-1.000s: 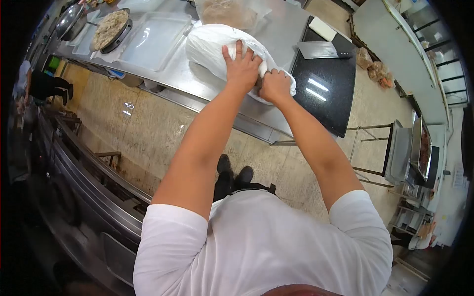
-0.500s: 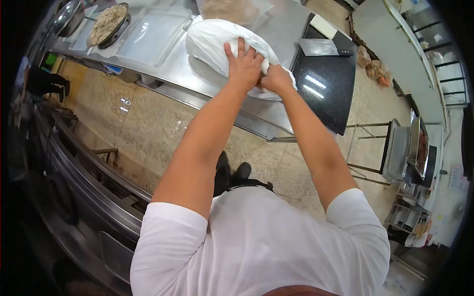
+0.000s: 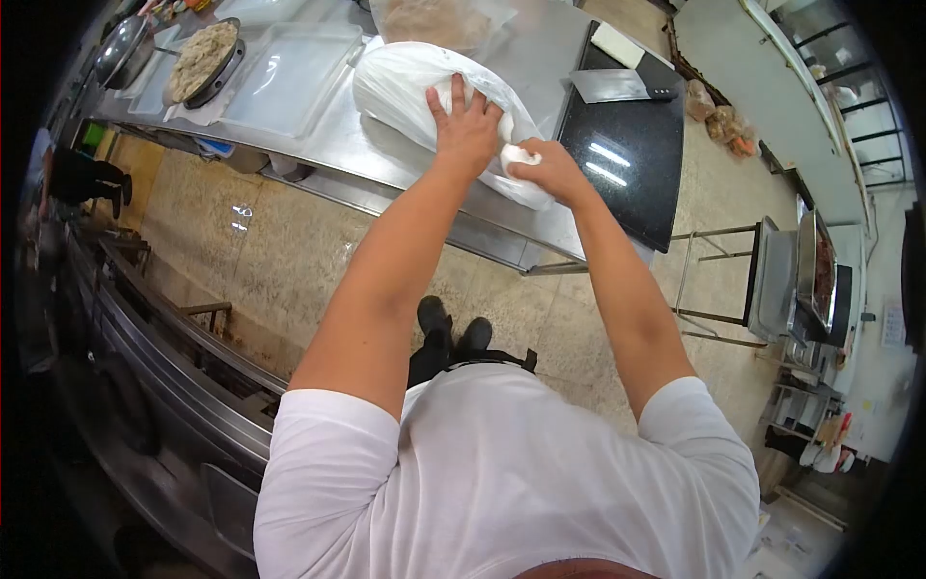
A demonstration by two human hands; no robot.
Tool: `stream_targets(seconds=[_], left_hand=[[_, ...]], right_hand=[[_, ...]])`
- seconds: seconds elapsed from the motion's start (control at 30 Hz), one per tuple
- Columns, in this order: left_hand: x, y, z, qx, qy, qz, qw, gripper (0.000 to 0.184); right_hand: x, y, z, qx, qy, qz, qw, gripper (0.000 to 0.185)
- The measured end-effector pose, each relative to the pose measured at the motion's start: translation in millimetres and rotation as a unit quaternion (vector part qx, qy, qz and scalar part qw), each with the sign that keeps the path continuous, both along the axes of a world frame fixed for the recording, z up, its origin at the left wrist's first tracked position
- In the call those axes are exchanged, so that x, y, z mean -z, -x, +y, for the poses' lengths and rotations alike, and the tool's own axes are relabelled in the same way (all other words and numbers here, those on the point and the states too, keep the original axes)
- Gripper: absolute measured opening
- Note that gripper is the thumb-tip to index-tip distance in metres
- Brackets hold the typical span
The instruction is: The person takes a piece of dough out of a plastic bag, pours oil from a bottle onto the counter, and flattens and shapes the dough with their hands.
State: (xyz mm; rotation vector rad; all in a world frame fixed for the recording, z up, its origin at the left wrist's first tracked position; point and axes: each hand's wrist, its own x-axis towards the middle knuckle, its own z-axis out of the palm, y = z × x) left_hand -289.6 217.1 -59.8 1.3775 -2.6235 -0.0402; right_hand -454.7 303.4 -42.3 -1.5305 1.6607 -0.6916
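A large white plastic bag, bulging with contents I cannot make out, lies on the steel table. My left hand rests on its top with fingers spread. At the bag's right end, my right hand is closed around a small white lump, which may be bunched bag or something soft from inside. Just right of the bag is a black board bearing a cleaver and a white block.
Left on the table are a translucent tray, a pan of pale minced food and a metal bowl. A clear bag sits behind. Another person stands far left; a stool is right.
My right hand has drawn back slightly to the right and turned, and the white lump now shows in its fingers. My left hand stays spread on the bag.
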Motion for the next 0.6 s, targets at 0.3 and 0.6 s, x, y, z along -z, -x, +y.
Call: stream_targets(seconds=[0.3,0.6], left_hand=[[9.5,-9.2,1.0,0.021,0.046,0.054,0.997,0.056],[-19.6,-49.3,6.8,0.107,-0.006,0.164,0.981,0.071]], right_hand=[[18.0,12.9,-4.9,0.315,0.122,-0.596,0.729,0.061],[-16.8,55.1,33.9,0.325,0.012,-0.680,0.657,0.073]])
